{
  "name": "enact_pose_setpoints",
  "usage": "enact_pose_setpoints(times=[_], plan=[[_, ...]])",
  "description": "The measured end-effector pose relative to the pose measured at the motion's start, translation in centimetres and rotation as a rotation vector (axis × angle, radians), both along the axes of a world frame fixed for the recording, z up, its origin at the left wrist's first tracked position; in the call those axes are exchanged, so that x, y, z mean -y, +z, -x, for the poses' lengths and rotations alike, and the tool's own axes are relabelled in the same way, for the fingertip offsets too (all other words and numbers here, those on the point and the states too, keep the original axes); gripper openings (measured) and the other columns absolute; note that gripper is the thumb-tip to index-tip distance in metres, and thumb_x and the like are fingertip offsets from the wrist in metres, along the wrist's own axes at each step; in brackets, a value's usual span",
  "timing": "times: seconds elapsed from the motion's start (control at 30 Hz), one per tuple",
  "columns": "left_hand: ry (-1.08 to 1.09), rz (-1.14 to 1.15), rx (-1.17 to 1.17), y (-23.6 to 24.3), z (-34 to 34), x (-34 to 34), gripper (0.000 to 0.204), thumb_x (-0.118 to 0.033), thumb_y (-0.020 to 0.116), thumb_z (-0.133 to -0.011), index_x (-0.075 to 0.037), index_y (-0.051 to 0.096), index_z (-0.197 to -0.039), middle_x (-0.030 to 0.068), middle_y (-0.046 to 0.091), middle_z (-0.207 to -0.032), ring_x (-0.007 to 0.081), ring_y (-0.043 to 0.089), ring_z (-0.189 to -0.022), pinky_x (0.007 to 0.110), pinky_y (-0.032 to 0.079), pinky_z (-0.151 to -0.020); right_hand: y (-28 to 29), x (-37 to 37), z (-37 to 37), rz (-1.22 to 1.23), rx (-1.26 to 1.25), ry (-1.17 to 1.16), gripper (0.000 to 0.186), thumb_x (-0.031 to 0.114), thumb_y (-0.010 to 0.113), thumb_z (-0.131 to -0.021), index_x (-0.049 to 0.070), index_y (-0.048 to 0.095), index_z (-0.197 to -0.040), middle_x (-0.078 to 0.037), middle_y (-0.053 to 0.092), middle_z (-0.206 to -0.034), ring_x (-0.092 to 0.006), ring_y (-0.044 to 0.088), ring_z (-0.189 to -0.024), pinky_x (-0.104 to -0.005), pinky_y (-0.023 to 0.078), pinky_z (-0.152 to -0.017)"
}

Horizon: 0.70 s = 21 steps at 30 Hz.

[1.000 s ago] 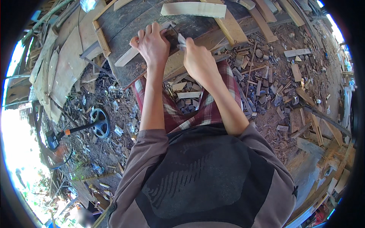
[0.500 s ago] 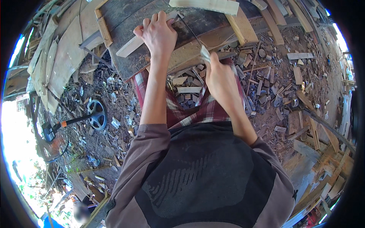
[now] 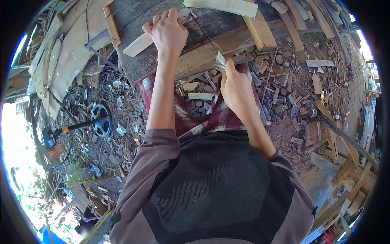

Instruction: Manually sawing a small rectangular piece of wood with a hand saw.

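A pale strip of wood [image 3: 139,45] lies slantwise on the dark, worn workbench [image 3: 136,67]. My left hand [image 3: 168,36] is closed over its upper part, holding it on the bench, with the knuckles up. In my closed right hand [image 3: 235,85] is a long thin-bladed tool [image 3: 219,61] with a whitish, wrapped-looking handle. Its narrow dark blade runs up and left across the bench, its far end close to the strip's upper end. Whether the blade touches the wood cannot be made out. The blade's kind is unclear.
Another pale board [image 3: 221,5] and a yellowish block [image 3: 262,32] rest at the bench's far side. Offcuts [image 3: 201,96] litter the ground around my legs. A metal-detector-like tool [image 3: 101,120] with a round black head lies at left. Long planks [image 3: 290,26] stand at far right.
The whole view has shifted slightly. My right hand and the tool sit a little lower against the bench; my left hand stays on the strip.
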<state>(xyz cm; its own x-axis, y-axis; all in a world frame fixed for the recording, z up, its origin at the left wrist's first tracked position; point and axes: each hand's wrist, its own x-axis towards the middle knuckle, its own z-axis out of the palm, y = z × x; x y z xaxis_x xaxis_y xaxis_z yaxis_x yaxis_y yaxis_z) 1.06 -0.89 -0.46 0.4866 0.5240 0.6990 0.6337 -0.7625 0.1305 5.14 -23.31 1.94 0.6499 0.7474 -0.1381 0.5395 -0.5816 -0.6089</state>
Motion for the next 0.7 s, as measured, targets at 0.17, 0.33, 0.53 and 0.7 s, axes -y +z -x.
enact_pose_setpoints(times=[0.17, 0.33, 0.53, 0.7], plan=[[-0.004, -0.082, 0.053, -0.7, -0.8, 1.9, 0.008, -0.016, 0.066, -0.079, -0.011, 0.062, -0.084, 0.0029, 0.065, -0.083, 0.025, 0.06, -0.086, 0.044, 0.03, -0.086, 1.1, -4.8, -2.0, -0.069, 0.009, 0.038, 0.023, 0.008, 0.043, -0.093, -0.002, 0.048, -0.113, -0.033, 0.064, -0.083, -0.0504, 0.065, -0.082, -0.0563, 0.051, -0.073], [-0.008, -0.033, 0.009, -0.1, -0.9, 0.7, 0.008, -0.015, 0.066, -0.078, -0.011, 0.063, -0.084, 0.0032, 0.067, -0.085, 0.0251, 0.061, -0.086, 0.044, 0.029, -0.086, -0.1, -4.6, -2.2, -0.1, 0.069, 0.047, 0.02, 0.012, 0.043, -0.097, -0.002, 0.047, -0.111, -0.034, 0.063, -0.081, -0.0513, 0.062, -0.084, -0.0593, 0.047, -0.074], [-0.022, 0.052, -0.01, 0.0, -0.3, 0.0, 0.007, -0.013, 0.065, -0.078, -0.011, 0.064, -0.085, 0.0039, 0.068, -0.087, 0.0255, 0.06, -0.086, 0.044, 0.03, -0.086, 1.3, 0.2, 0.2, 0.079, -0.047, 0.025, 0.021, 0.013, 0.045, -0.096, -0.001, 0.046, -0.111, -0.032, 0.064, -0.08, -0.0513, 0.063, -0.082, -0.0582, 0.051, -0.072], [-0.02, -0.116, 0.06, -0.8, -0.8, 1.3, 0.009, -0.011, 0.065, -0.079, -0.011, 0.063, -0.088, 0.0037, 0.065, -0.086, 0.0248, 0.059, -0.088, 0.043, 0.029, -0.086, 2.6, -2.6, -1.6, 0.036, -0.019, 0.012, 0.02, 0.013, 0.046, -0.096, -0.002, 0.05, -0.106, -0.033, 0.065, -0.087, -0.0504, 0.064, -0.088, -0.057, 0.05, -0.078]])
